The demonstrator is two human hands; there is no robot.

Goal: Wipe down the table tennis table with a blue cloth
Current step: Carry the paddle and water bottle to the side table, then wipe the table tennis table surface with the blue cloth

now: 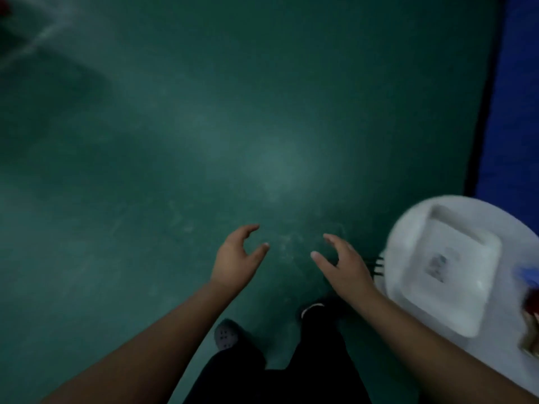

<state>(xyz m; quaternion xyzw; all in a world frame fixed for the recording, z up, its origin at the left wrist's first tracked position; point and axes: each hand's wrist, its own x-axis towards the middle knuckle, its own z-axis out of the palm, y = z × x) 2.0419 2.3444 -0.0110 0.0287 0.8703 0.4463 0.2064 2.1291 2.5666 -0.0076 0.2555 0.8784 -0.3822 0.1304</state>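
Both bare forearms reach forward; the left hand [236,262] and right hand [345,265] hang apart, palms facing inward, fingers loosely curled, holding nothing.

Dim, motion-blurred view; soft overhead glare patch on the green floor [274,170]

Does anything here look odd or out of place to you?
Nothing looks spilled or broken. The odd part is that both hands, left and right, hang empty over the green floor, with no cloth in either grip. A small blue thing lies on the white round table, too blurred to identify.
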